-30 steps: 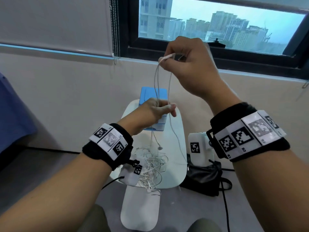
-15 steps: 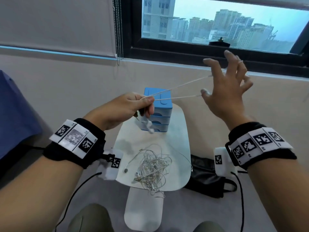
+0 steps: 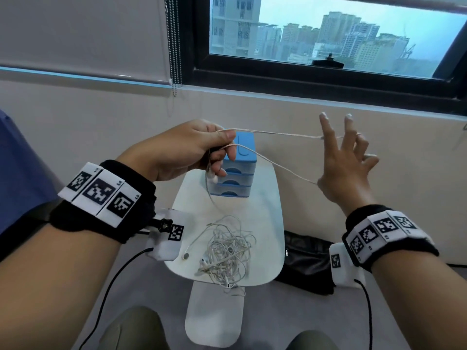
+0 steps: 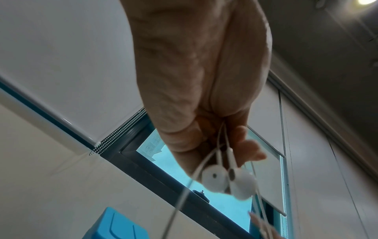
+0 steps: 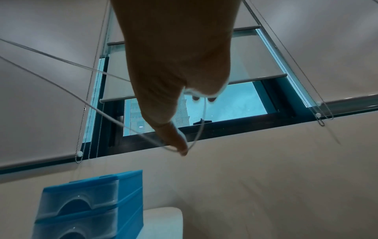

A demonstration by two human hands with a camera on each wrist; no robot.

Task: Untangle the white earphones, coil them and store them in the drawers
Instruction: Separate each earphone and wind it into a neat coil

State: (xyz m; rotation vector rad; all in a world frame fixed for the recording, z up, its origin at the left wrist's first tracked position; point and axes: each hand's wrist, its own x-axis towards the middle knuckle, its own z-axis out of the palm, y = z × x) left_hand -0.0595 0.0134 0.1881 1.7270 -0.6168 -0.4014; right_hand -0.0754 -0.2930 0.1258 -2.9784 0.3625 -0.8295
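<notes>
A small white rounded table [image 3: 265,223] carries a blue plastic drawer unit [image 3: 240,173] at its far edge and a loose tangle of thin white earphone cables [image 3: 227,251] near its front edge. Above it, the raised left hand [image 3: 187,150] pinches one white earphone cord [image 3: 275,133], earbuds [image 4: 227,179] dangling below. The cord stretches to the right hand [image 3: 346,168], looped over spread, nearly straight fingers.

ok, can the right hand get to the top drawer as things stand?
Probably not yet. The right hand is open with the earphone cable looped over its spread fingers, stretched to the left hand. The blue drawers stand shut, nothing blocking them.
</notes>
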